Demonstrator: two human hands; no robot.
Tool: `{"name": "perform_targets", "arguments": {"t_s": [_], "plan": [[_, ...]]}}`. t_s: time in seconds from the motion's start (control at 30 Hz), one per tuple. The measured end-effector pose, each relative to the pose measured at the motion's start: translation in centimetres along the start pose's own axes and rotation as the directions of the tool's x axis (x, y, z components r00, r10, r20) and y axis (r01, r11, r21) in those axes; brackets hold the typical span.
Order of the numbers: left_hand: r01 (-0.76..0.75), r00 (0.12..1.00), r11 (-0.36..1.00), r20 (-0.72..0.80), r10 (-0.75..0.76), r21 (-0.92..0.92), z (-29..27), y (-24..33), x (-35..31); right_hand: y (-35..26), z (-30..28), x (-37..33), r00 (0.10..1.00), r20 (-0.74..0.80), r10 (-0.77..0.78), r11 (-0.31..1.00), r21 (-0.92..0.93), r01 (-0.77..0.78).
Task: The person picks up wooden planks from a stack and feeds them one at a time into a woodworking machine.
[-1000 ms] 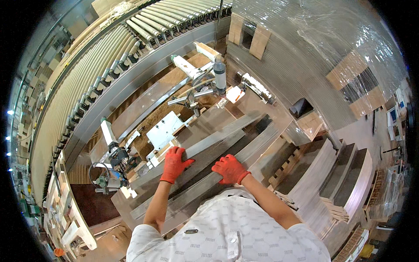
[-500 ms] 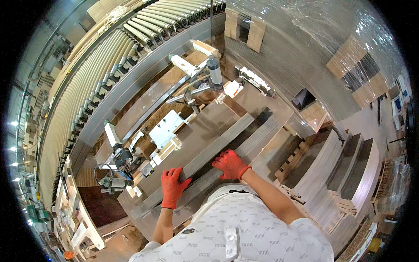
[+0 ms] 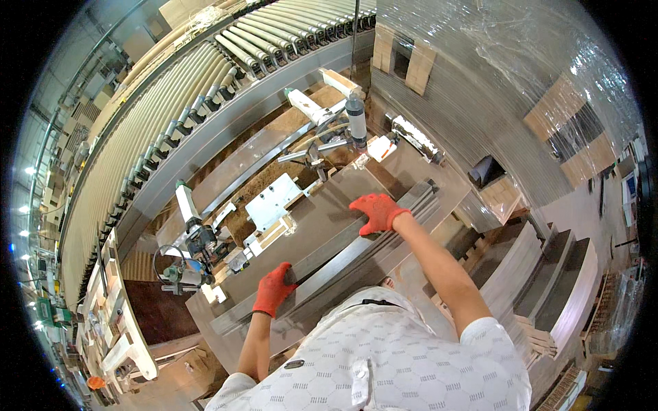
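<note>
Long grey wood-look planks (image 3: pixel 336 264) lie side by side and slanting across the worktop in front of me, a pale strip showing along one edge. My left hand (image 3: pixel 274 289), in a red glove, grips the planks toward their near-left end, thumb on the near side and fingers over the far side. Farther right, my right hand (image 3: pixel 378 212), also red-gloved, is over the planks with thumb and fingers spread apart. Whether its palm touches them cannot be seen.
Beyond the planks stand a white plate (image 3: pixel 273 202) and clamp-like machine parts (image 3: pixel 199 240). A roller conveyor (image 3: pixel 171 116) curves behind. Film-wrapped stacked boards (image 3: pixel 473 89) rise at the back right; more stacked panels (image 3: pixel 521 274) stand on the right.
My right hand has moved forward and right, its fingers opening out. The dark gap between the planks has narrowed, and a pale strip shows. My left hand stays near the same end.
</note>
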State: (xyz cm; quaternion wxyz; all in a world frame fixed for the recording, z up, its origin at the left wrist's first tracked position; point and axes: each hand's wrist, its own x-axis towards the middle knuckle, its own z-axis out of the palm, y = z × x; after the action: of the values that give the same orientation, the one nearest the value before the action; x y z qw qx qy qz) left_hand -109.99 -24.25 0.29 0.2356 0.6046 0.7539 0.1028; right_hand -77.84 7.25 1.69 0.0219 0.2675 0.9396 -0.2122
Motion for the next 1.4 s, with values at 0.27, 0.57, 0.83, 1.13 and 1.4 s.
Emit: {"name": "perform_targets", "arguments": {"t_s": [0.27,0.57,0.83,1.13,1.4], "plan": [[-0.048,0.999,0.997,-0.009,0.049,0.062,1.2,-1.2,-0.6,0.0,-1.7,-0.7,0.982,0.188,0.009,1.0,0.008,-0.011],[-0.112,0.993,0.993,-0.045,0.112,0.024,1.4,-0.8,-0.4,-0.9,1.7,-5.4,0.923,-0.128,-0.363,0.924,-0.179,0.338],[-0.096,0.995,0.992,0.038,0.093,0.086,1.7,-1.2,0.4,-1.6,4.3,-6.8,0.923,-0.189,-0.336,0.94,-0.126,0.316],[-0.05,0.999,0.994,0.023,0.048,0.102,2.0,-1.2,0.2,5.0,-1.6,-3.9,0.991,-0.134,0.014,0.997,-0.078,-0.024],[-0.065,0.998,0.993,0.029,0.063,0.097,1.5,-0.8,0.6,10.7,-5.3,-1.1,0.859,0.488,0.155,0.929,-0.369,0.042]]}}
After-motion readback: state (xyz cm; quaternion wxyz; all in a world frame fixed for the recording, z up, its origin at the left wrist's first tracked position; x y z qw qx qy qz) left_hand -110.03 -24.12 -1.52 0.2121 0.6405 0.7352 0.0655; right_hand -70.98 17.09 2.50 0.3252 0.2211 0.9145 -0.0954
